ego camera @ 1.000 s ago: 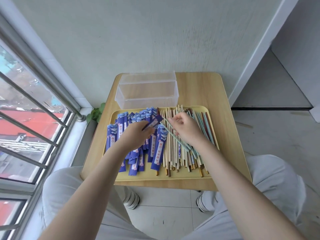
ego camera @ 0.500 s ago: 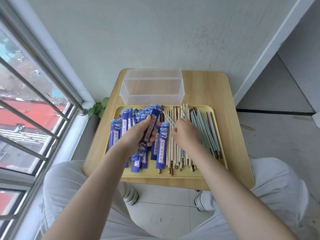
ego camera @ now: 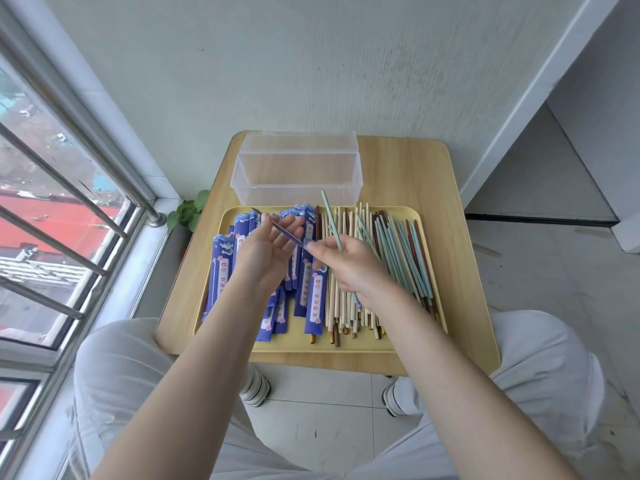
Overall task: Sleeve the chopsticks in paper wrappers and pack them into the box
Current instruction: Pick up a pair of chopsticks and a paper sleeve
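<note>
At 9 o'clock is a window (ego camera: 52,202) with metal bars. A small plant (ego camera: 188,213) sits on the floor just beside the table's left edge.

A wooden table (ego camera: 408,174) stands in the middle. On it lies a yellow tray (ego camera: 346,342). The left half of the tray is full of blue wrappers (ego camera: 221,268). The right half is full of chopsticks (ego camera: 398,251), some pale, some green, some brown.

The left hand (ego camera: 266,247) is above the wrappers, palm up. Its fingers are loosely curled, and one wrapper (ego camera: 284,232) lies across them, seen edge-on. The wrapper points to 10 o'clock. I cannot tell how tightly the hand holds it.

The right hand (ego camera: 346,261) is just beside the left, over the middle of the tray. Its fingers pinch the near end of that wrapper. It also holds a green chopstick (ego camera: 330,223), which sticks up toward 12 o'clock.

The clear box (ego camera: 298,174) stands at 12 o'clock, behind the tray, open on top. Nothing is in it yet.
</note>
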Tool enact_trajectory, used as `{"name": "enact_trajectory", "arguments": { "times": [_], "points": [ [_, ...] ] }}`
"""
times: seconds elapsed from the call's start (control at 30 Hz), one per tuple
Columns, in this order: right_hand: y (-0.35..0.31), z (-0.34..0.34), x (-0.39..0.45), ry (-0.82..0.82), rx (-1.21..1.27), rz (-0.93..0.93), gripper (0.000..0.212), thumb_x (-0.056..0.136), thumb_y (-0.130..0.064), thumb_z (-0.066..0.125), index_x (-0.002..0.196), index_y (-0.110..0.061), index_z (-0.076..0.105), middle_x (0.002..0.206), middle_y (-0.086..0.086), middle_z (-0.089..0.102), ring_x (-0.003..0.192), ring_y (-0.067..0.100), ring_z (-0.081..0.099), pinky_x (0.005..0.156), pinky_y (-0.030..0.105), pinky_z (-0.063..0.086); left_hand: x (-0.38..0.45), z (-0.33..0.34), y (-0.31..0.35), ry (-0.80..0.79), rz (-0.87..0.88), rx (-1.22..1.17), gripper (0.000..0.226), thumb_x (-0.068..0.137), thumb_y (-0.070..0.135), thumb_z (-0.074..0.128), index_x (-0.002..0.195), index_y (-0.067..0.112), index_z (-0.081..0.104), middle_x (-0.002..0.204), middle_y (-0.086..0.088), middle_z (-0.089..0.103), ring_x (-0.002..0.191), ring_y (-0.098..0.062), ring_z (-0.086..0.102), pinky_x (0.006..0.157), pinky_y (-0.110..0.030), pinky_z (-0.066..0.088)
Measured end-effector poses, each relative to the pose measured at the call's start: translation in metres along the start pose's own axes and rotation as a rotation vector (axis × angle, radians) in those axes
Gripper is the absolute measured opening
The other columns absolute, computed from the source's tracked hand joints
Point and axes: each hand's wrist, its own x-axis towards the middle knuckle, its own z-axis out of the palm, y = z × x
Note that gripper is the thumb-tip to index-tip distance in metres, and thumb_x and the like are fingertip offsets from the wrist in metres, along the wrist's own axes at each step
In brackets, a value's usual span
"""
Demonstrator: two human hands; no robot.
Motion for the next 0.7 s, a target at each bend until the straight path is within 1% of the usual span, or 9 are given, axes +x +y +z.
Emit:
{"name": "enact_trajectory", "arguments": {
  "times": [0.17,0.23,0.3,0.37,0.4,0.47,0.53,0.63,0.7],
  "points": [
    [0.0,-0.005,0.004,0.036,-0.024,-0.022,0.019,0.093,-0.033,0.069,0.095,-0.014,0.07,0.083,0.002,0.074,0.038,0.0,0.039,0.039,0.018,0.029,-0.002,-0.004,0.005,0.122,0.032,0.192,0.035,0.106,0.025,0.049,0.131,0.0,0.048,0.114,-0.014,0.069,0.103,-0.024,0.072,0.082,-0.03,0.058],
    [-0.002,-0.011,0.004,0.048,-0.054,-0.026,0.02,0.094,-0.035,0.068,0.092,-0.015,0.072,0.083,0.003,0.075,0.04,0.005,0.036,0.039,0.019,0.028,-0.007,-0.004,0.008,0.266,0.083,0.509,0.052,0.101,0.026,0.059,0.144,0.005,0.039,0.12,-0.009,0.064,0.108,-0.019,0.065,0.086,-0.03,0.052],
    [-0.004,-0.017,0.005,0.066,-0.057,-0.003,0.022,0.095,-0.036,0.067,0.094,-0.014,0.071,0.089,0.008,0.076,0.04,0.006,0.034,0.039,0.02,0.027,-0.012,-0.011,0.012,0.342,0.403,0.916,0.064,0.094,0.02,0.064,0.149,0.012,0.032,0.139,-0.006,0.049,0.125,-0.019,0.05,0.097,-0.031,0.042],
    [-0.006,-0.021,0.008,0.047,-0.018,0.045,0.028,0.097,-0.034,0.065,0.1,-0.007,0.067,0.091,0.015,0.075,0.038,0.007,0.031,0.038,0.021,0.024,-0.018,-0.014,0.016,0.063,0.86,1.255,0.063,0.086,0.013,0.064,0.145,0.013,0.041,0.144,-0.003,0.046,0.133,-0.019,0.042,0.108,-0.034,0.035],
    [-0.007,-0.022,0.01,0.032,0.003,0.072,0.034,0.097,-0.034,0.064,0.105,-0.002,0.065,0.091,0.019,0.074,0.038,0.008,0.03,0.038,0.022,0.022,-0.019,-0.014,0.016,-0.129,0.981,1.451,0.06,0.083,0.016,0.065,0.141,0.014,0.048,0.14,-0.003,0.051,0.131,-0.021,0.045,0.11,-0.038,0.035],
    [-0.008,-0.021,0.012,0.007,0.059,0.114,0.043,0.099,-0.035,0.062,0.112,0.005,0.061,0.087,0.024,0.068,0.039,0.01,0.028,0.037,0.023,0.022,-0.018,-0.009,0.01,-0.371,1.039,1.859,0.053,0.081,0.026,0.072,0.132,0.017,0.058,0.127,-0.001,0.062,0.124,-0.024,0.053,0.112,-0.047,0.034],
    [-0.009,-0.019,0.011,-0.018,0.102,0.137,0.038,0.102,-0.033,0.057,0.111,0.004,0.061,0.084,0.02,0.067,0.037,0.009,0.029,0.037,0.022,0.023,-0.015,-0.006,0.001,-0.41,1.061,2.05,0.043,0.082,0.029,0.078,0.122,0.017,0.065,0.11,0.0,0.07,0.108,-0.025,0.063,0.107,-0.048,0.038],
    [-0.012,-0.019,0.007,-0.049,0.095,0.136,0.04,0.104,-0.035,0.051,0.111,0.003,0.061,0.074,0.012,0.064,0.037,0.008,0.028,0.036,0.021,0.023,-0.011,-0.01,-0.003,-0.451,1.127,1.938,0.012,0.087,0.019,0.076,0.096,0.011,0.073,0.077,-0.002,0.07,0.067,-0.028,0.065,0.077,-0.039,0.05],
    [-0.01,-0.025,0.006,-0.047,0.035,0.127,0.047,0.104,-0.045,0.046,0.107,-0.001,0.063,0.066,0.005,0.057,0.04,0.009,0.028,0.038,0.022,0.022,-0.012,-0.013,0.001,-0.403,0.994,1.924,0.015,0.099,0.022,0.063,0.098,0.01,0.071,0.074,0.001,0.063,0.063,-0.025,0.06,0.063,-0.033,0.047]
  ]
}}
